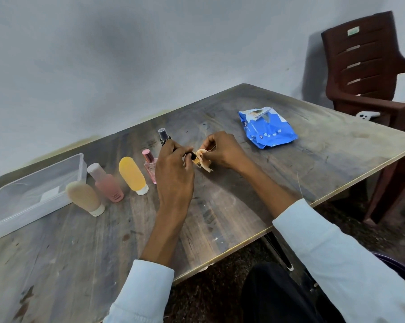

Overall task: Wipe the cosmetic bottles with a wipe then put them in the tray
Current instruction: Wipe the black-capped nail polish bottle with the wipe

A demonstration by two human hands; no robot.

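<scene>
Pinching the small amber bottle (196,161) by its dark cap in your left hand (173,169), right of the tray (33,194), treat it as light, slick glass while your right hand (222,150) pinches the soft wipe (205,159) against it.

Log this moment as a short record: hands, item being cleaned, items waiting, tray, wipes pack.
left hand: left hand holds a small amber bottle by its black cap
right hand: right hand pinches a wipe against that bottle
waiting: five bottles stand on the table: beige tube, pink bottle, yellow tube, small pink bottle, dark spray bottle
tray: clear tray at far left, no bottles in it
wipes pack: blue pack, flap open
</scene>
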